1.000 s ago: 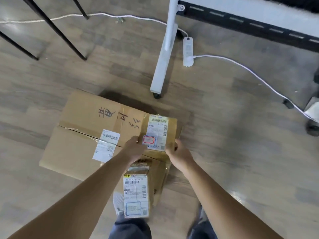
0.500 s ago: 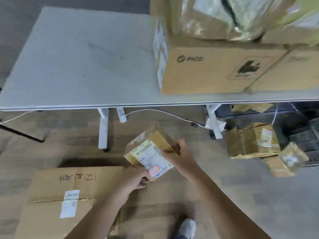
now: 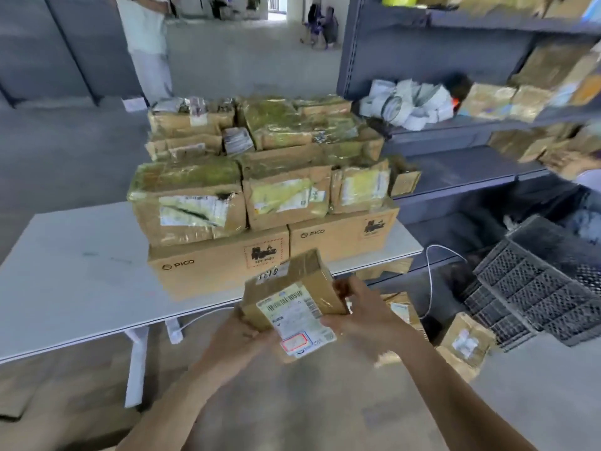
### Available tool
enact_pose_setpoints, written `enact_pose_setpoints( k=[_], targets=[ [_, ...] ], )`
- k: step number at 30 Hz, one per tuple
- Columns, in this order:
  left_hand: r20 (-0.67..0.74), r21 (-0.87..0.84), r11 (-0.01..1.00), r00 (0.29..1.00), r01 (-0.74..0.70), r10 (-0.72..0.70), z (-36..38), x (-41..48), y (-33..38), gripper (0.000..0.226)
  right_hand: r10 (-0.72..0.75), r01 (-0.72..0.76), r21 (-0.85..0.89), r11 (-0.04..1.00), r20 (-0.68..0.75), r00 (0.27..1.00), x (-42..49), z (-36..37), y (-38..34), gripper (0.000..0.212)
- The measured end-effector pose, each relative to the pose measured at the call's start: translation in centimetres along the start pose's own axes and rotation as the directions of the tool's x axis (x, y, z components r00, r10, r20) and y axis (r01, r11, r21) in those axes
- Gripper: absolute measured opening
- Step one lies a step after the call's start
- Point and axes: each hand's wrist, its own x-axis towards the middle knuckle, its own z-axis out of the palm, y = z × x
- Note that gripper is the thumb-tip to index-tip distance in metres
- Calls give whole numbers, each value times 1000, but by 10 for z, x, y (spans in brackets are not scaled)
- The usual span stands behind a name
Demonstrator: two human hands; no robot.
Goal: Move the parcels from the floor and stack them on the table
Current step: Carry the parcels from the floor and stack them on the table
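Observation:
I hold a small brown cardboard parcel [image 3: 294,292] with a white shipping label and a red-framed sticker, tilted, in front of the table's near edge. My left hand [image 3: 239,340] grips its lower left corner. My right hand [image 3: 364,315] grips its right side. The white table [image 3: 71,281] stands ahead. A stack of taped cardboard parcels [image 3: 260,177] rests on two long boxes marked PICO [image 3: 214,268] on the table's right half.
Grey metal shelving [image 3: 455,164] with parcels and white bags rises at the right. Dark plastic crates [image 3: 536,288] lie tipped on the floor at the right. More small parcels [image 3: 465,340] lie under the table's right end. A person [image 3: 146,43] stands far back.
I lifted the small parcel off the large box on the floor and raised it to table height. My view swung up from the floor to the table and the shelves.

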Motion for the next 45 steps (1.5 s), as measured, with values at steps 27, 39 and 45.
enact_pose_setpoints(
  k=[27,39,45],
  targets=[
    [162,531,547,711,-647,684,104,243,252,42,-47,-183,-348,919,-558,828,126,-294,-63,63],
    [113,787,467,839,-403,532,137,290,242,45,-53,-139,-633,762,-274,960,260,-284,-56,82],
    [9,842,466,870,-273,493,146,291,255,37,-74,68,-473,878,6,997,285,-310,-48,53]
  ],
)
